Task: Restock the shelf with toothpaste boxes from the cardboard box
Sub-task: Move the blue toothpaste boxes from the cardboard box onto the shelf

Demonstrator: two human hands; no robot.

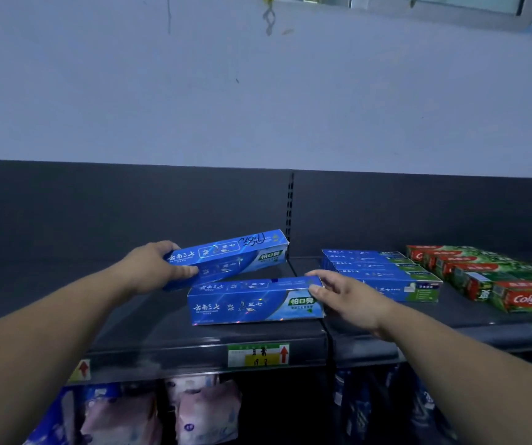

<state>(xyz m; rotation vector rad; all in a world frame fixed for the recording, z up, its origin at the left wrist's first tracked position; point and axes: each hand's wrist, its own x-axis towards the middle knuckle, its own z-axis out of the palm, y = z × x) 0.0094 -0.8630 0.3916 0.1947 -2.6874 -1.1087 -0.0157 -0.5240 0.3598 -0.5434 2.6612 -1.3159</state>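
Front blue toothpaste box (252, 305) lies flat on shelf (149, 319); rear box (229, 258) tilted behind.

A pale painted wall (258, 91) is filling the upper half; a small yellowish scrap (268, 11) is hanging against it near the top; a grey window frame (434, 3) is showing at the top right; a green, yellow and white paper price label with a red arrow (258, 354) is facing outward low in the middle; soft pink-and-white plastic packets (207, 409) are sitting just below it.
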